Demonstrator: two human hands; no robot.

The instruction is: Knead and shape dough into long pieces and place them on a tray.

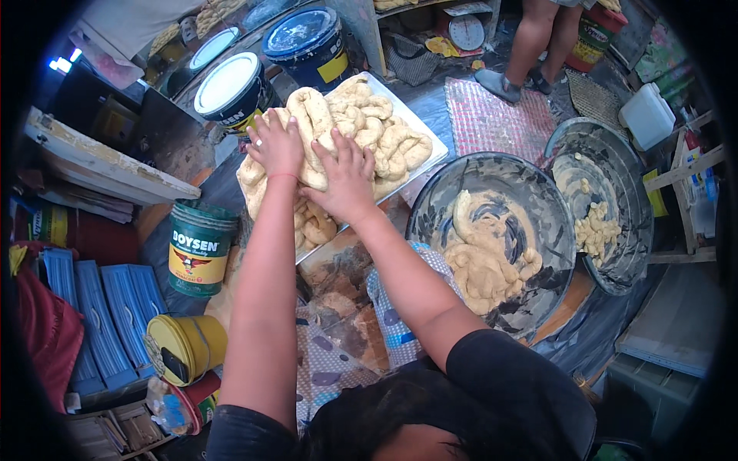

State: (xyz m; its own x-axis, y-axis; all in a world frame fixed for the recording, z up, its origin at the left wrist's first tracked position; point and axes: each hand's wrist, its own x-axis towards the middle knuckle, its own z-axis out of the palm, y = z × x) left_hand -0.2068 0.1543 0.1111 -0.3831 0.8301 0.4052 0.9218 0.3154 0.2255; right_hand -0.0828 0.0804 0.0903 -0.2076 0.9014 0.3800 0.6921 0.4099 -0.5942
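Thick, pale tan, floury coils (403, 146), dough-like in look, are heaped on a white rectangular tray (436, 151) ahead of me. My left hand (277, 147) lies with fingers spread on the left side of the heap; a ring and a thin red wrist string show on it. Beside it, my right hand (344, 178) rests on the coils near the tray's front edge, its fingers apart. Both palms are hidden against the heap. To the right, a wide black basin (434, 201) holds more floury coils (484, 269) and loose tan powder.
A second black basin (624, 165) with small floury pieces stands farther right. Lidded paint buckets (307, 46) are behind the tray. A green bucket (201, 246) and yellow pail (204, 338) stand at left. Another person's legs (530, 38) show beyond a pink woven mat (492, 115).
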